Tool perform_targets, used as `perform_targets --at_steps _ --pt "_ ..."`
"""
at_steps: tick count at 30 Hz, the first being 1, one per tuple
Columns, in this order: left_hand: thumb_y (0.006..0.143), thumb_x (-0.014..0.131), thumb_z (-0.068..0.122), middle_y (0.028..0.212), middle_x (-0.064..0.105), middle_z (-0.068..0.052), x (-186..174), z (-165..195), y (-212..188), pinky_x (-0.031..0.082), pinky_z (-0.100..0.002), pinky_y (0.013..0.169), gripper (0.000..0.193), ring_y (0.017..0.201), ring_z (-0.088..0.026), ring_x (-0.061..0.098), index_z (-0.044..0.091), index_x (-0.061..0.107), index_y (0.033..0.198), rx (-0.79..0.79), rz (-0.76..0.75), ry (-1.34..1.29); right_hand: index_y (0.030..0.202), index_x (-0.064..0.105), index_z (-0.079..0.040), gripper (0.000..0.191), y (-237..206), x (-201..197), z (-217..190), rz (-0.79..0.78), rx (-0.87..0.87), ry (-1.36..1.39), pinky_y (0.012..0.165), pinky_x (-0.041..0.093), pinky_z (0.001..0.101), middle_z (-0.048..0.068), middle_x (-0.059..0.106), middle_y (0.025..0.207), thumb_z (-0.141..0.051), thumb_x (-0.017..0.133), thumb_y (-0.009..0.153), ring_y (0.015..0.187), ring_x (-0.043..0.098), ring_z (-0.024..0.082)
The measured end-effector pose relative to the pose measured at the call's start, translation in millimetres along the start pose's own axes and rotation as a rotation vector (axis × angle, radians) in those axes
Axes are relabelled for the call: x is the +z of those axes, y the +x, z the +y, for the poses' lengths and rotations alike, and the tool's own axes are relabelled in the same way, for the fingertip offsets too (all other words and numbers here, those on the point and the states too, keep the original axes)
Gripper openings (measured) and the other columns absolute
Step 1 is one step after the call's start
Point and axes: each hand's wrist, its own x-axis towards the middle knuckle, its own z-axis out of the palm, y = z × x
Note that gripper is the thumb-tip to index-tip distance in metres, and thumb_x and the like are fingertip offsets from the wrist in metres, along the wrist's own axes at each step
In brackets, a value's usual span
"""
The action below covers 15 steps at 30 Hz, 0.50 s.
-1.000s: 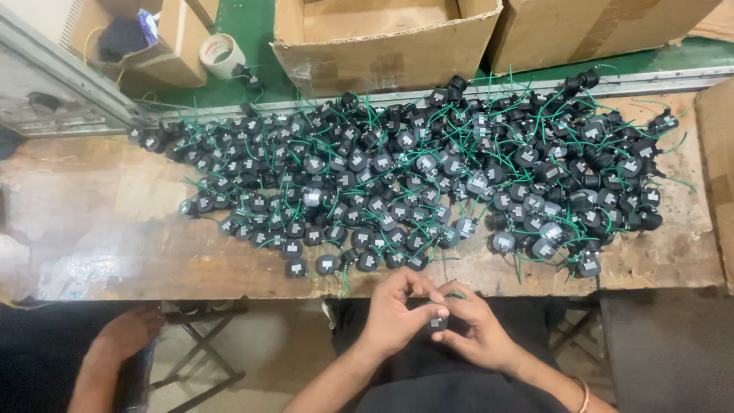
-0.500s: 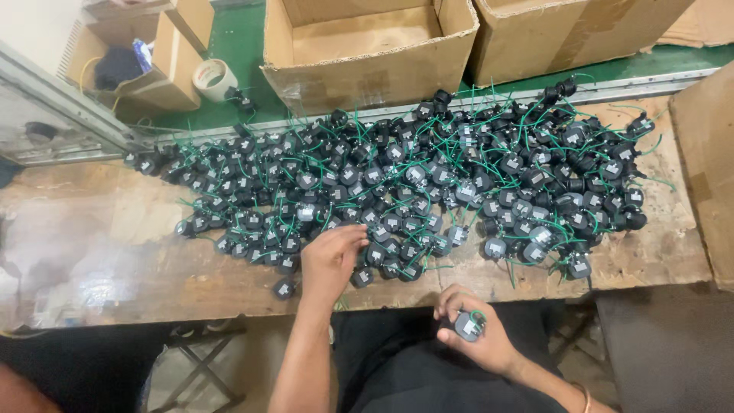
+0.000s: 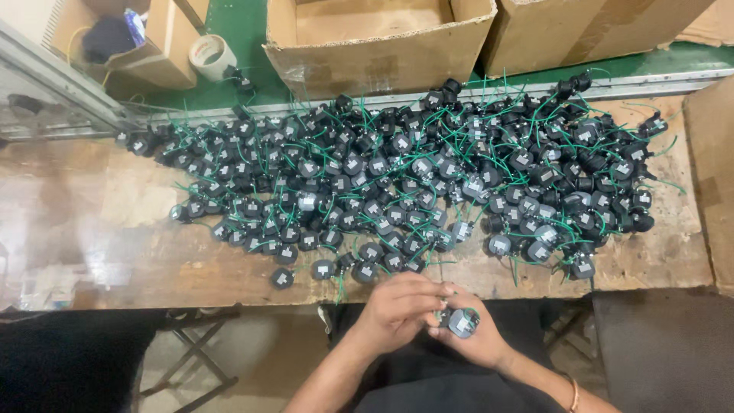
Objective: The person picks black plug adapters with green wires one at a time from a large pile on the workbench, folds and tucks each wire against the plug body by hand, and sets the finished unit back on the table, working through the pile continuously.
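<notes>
My right hand (image 3: 478, 336) cups a small black round part (image 3: 463, 322) w/ a grey label face, just below the near edge of the wooden bench (image 3: 115, 252). Left hand (image 3: 401, 306) curls in beside it, fingertips touching the part; what the fingers pinch is hidden. On the bench, a wide heap of like black parts w/ green wires (image 3: 397, 176). Beyond the bench's far edge: open cardboard box (image 3: 375, 46), tape roll (image 3: 212, 55) to its left, another box cut off at top right.
</notes>
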Motion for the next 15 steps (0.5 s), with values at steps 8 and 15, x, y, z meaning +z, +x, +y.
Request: perform_targets --at_steps 8,15 --pt "0.073 0.091 0.008 0.093 0.077 -0.008 1.8 3.2 -35.8 0.059 -0.036 0.083 0.029 0.09 -0.02 0.074 0.006 0.064 0.084 -0.545 0.154 -0.312 0.11 0.072 -0.002 0.037 13.6 -1.9 -36.6 -0.156 -0.17 0.15 0.081 0.055 0.0386 0.012 0.067 0.107 -0.016 0.083 0.077 0.095 0.07 0.027" --pt "0.082 0.082 0.007 0.107 0.076 -0.01 -114.4 6.2 -91.5 0.059 -0.036 0.083 0.02 0.099 -0.027 0.072 0.005 0.076 0.1 -0.392 0.469 0.888 0.109 0.07 0.0 0.034 9.1 -9.5 -41.1 -0.086 -0.015 0.351 0.083 0.057 0.0393 0.011 0.066 0.107 -0.02 0.082 0.084 0.097 0.068 0.025"
